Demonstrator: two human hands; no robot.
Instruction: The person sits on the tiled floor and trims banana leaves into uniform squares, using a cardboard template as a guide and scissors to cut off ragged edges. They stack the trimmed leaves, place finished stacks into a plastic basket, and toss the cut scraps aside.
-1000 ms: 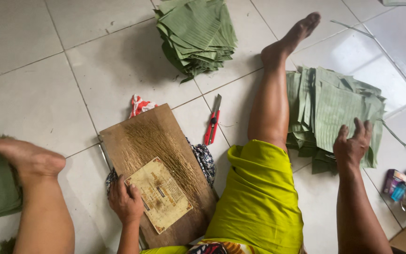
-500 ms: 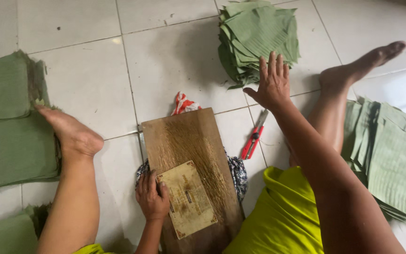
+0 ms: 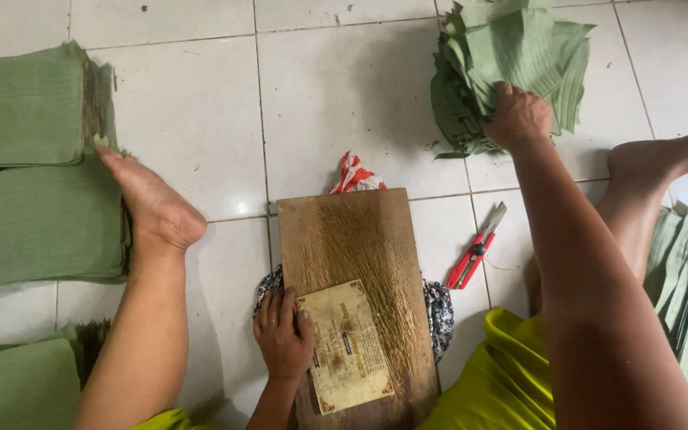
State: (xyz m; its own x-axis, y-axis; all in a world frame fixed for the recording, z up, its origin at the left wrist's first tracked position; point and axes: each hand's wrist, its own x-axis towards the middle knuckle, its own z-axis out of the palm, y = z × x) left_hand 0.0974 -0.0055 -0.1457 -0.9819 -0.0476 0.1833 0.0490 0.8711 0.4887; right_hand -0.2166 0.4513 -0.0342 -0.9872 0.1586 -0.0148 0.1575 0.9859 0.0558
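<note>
The right hand (image 3: 517,118) is reaching forward across the tiled floor (image 3: 193,103) and is resting on the near edge of a loose pile of cut green leaves (image 3: 511,56); the grip is curling closed over the topmost sheets, though the fingertips are hidden against the leaves, so exactly how many sheets it is gripping cannot be told. The pile is lying at the upper right, its ribbed matte sheets fanning out with ragged, uneven corners. The left hand (image 3: 283,333) is lying flat, fingers relaxed and not clasping anything, on the left edge of a rectangular wooden board (image 3: 368,255) with a scored, glossy brown surface. The hand is touching a worn yellowish rectangular card (image 3: 344,346) that is lying on the near end of the board. A patterned dark cloth (image 3: 439,306) is showing under the board on both sides. A red utility knife (image 3: 477,255) is lying on the floor just right of the board. A red-and-white plastic scrap (image 3: 354,173) is sitting at the board's far edge. Neat flat stacks of folded leaves (image 3: 25,159) are lying at the left, beside a bare foot (image 3: 153,203).
</note>
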